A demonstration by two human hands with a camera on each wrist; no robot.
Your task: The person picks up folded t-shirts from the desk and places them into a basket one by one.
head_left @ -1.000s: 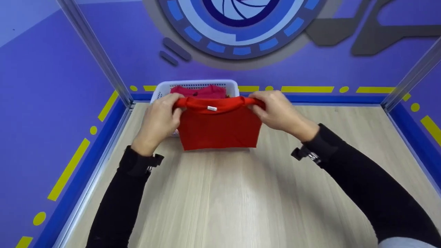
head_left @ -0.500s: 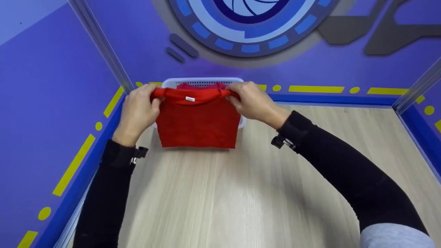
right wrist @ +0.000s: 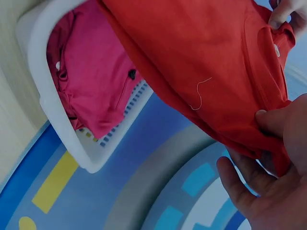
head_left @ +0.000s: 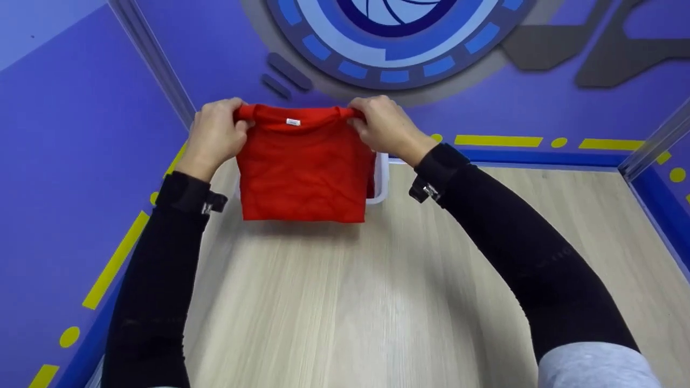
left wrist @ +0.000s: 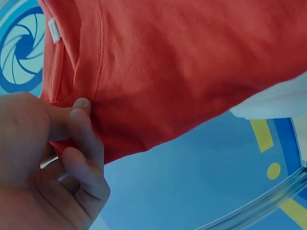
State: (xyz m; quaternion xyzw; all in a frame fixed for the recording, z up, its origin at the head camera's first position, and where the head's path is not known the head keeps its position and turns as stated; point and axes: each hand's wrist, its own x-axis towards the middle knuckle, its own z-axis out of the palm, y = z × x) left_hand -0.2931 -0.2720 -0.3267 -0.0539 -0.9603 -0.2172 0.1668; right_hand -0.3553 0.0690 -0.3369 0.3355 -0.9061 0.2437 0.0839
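Observation:
A folded red T-shirt [head_left: 304, 172] hangs by its collar end between both hands, a small white label inside the neckline. My left hand [head_left: 216, 132] pinches its left shoulder, and my right hand [head_left: 385, 124] pinches the right one. Behind and below the shirt stands a white plastic basket [head_left: 381, 180], mostly hidden by it in the head view. In the right wrist view, a pink garment [right wrist: 96, 72] with a dark cord stopper or similar black bit lies inside that basket. A loose pale thread [right wrist: 198, 95] clings to the red cloth.
The basket stands on a light wood-grain table [head_left: 345, 302], close to the back wall. Blue-purple printed panels [head_left: 474, 108] enclose the table at the back and sides, with metal corner posts [head_left: 156, 59].
Both hands have lifted the red T-shirt and carried it left and away from the body. It now covers most of the basket, and the pink garment is hidden in the head view.

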